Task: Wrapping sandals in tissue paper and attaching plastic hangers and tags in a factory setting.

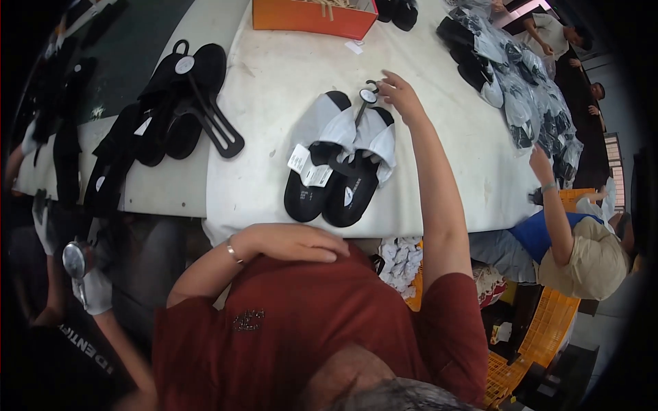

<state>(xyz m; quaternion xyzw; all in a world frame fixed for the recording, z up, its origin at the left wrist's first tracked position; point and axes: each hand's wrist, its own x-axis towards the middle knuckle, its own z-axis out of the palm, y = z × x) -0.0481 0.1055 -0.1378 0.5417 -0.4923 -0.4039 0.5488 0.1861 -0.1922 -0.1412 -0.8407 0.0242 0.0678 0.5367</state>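
Observation:
A pair of black slide sandals (306,198) lies side by side on the white-covered table in front of me, soles toward the table edge. Pale grey wrapping (381,140) covers their straps, and a white paper tag (310,166) hangs over the left one. Between them runs a black hanger (359,115) with a round white disc (368,96) below its hook. My right hand (403,99) reaches out over the table, its fingers apart beside the hook; whether they touch it I cannot tell. My left hand (301,243) is held flat before my chest, fingers stretched out, holding nothing.
More black sandals with a hanger (185,65) are at the left. An orange box (315,17) of small tan pieces stands at the far edge. Bagged footwear (524,85) is heaped at the right. Co-workers are on both sides, one with a white-gloved hand (92,291). Orange crates (548,322) stand lower right.

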